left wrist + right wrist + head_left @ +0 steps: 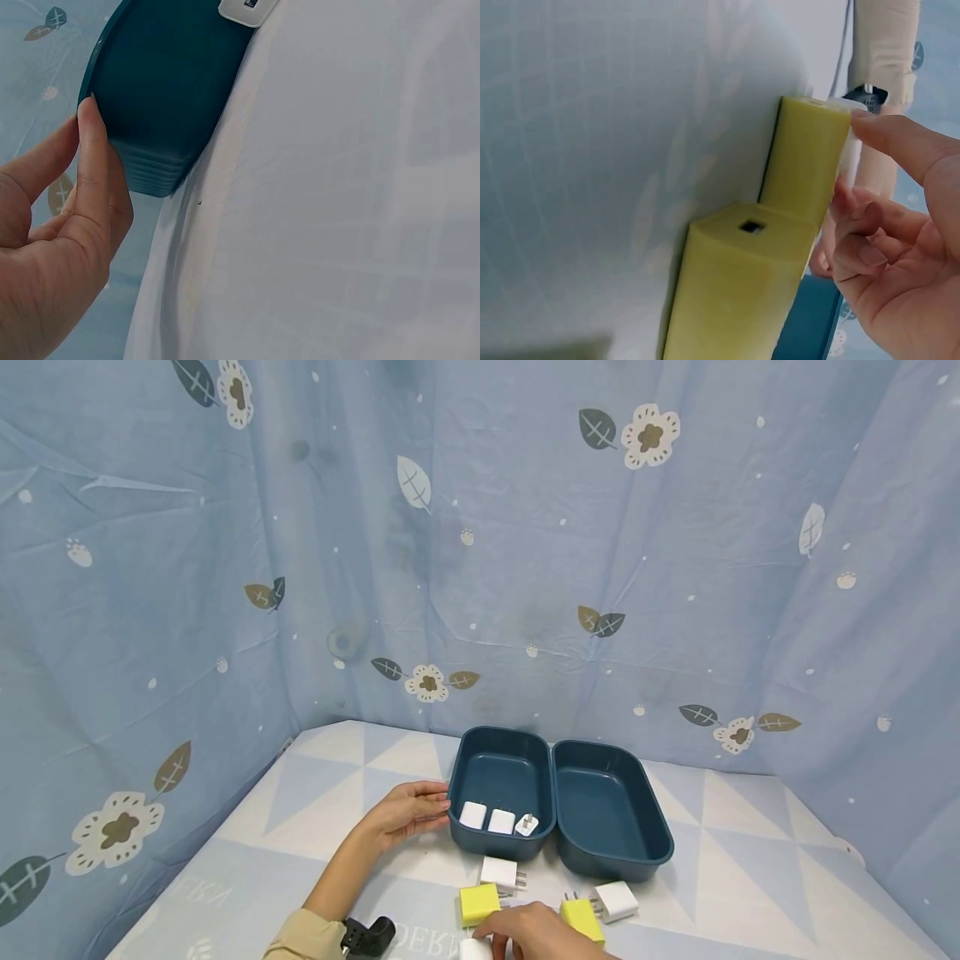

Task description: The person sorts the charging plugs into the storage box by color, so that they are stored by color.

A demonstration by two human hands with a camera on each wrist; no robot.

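My left hand (pixel 408 812) is at the left side of a dark blue bin (pixel 501 737), fingertips right at its rim; the left wrist view shows the fingers of that hand (pixel 86 172) against the outer wall. Three white charger plugs, one of them a charger plug with prongs up (pixel 527 824), lie in the bin's near end. Low in the head view, my right hand (pixel 536 933) pinches a white charger plug (pixel 474 950) between thumb and fingers. That plug is largely hidden behind a yellow charger plug (pixel 802 165) in the right wrist view.
A second blue bin (pixel 603 752) stands right beside the first. In front of the bins are a white charger plug (pixel 498 872), a yellow plug (pixel 478 905), another yellow plug (pixel 582 920) and another white plug (pixel 617 901). A patterned curtain (pixel 525 568) hangs behind the table.
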